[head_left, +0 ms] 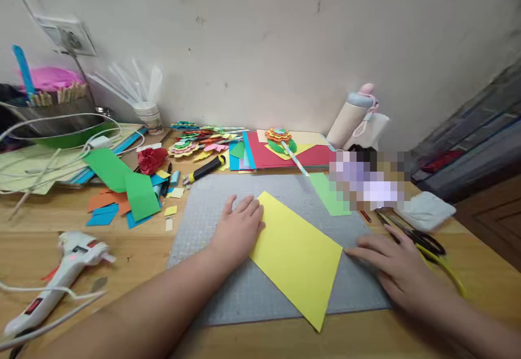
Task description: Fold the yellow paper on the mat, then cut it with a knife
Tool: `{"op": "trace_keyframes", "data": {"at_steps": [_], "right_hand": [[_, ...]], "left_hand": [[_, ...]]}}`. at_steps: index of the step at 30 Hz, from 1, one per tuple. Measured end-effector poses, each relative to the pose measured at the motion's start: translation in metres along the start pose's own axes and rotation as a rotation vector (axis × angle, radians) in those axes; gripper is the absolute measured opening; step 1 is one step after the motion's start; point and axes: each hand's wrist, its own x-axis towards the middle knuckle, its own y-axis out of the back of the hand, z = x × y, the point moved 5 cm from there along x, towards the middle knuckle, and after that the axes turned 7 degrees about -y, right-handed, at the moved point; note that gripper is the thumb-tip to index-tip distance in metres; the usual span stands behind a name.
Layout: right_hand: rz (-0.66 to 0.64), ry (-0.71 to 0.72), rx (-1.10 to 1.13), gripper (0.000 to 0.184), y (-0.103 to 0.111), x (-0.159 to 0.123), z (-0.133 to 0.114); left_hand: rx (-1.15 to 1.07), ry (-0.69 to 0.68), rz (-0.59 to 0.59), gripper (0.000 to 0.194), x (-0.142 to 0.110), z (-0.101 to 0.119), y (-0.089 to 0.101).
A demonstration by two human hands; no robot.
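A wooden table (138, 264) spans the lower frame. On it, a grey cutting mat (250, 300) fills the centre. A yellow sheet (297, 256) lies askew over the mat, its longer edges sloping from upper left to lower right, its lowest corner overhanging the mat's bottom edge. The right hand (401, 261), at lower right, has its fingers stretched loosely apart, pointing leftward at the sheet's right corner; whether a fingertip touches it, I cannot tell. The left hand (240, 227), at centre, is the nearer: palm down, fingers slightly parted, resting along the sheet's upper-left edge without pinching it. So the sheet lies between both hands, rightward of the left, leftward of the right. Smaller things sit beyond: a light green strip (322, 189) above the sheet, scissors (438, 247) just beside the right hand.
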Motion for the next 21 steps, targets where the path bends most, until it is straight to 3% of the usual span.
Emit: {"op": "trace_keyframes", "data": {"at_steps": [4, 6, 9, 13, 21], "right_hand": [[0.022, -0.296, 0.115, 0.027, -0.001, 0.020, -0.009], [0.035, -0.440, 0.205, 0.035, -0.001, 0.033, -0.013], [-0.048, -0.525, 0.229, 0.049, -0.004, 0.057, -0.022], [-0.251, -0.551, 0.229, 0.052, -0.007, 0.083, -0.029], [-0.376, -0.363, 0.470, 0.012, 0.001, 0.111, -0.046]], "left_hand": [[-0.009, 0.008, 0.005, 0.017, 0.000, -0.001, 0.003], [-0.008, 0.016, 0.007, 0.016, 0.000, -0.001, 0.006], [0.002, 0.022, 0.003, 0.016, -0.002, -0.001, 0.011], [0.026, 0.028, -0.012, 0.017, -0.005, 0.003, 0.018], [0.023, 0.073, 0.013, 0.019, -0.007, 0.000, 0.030]]}}
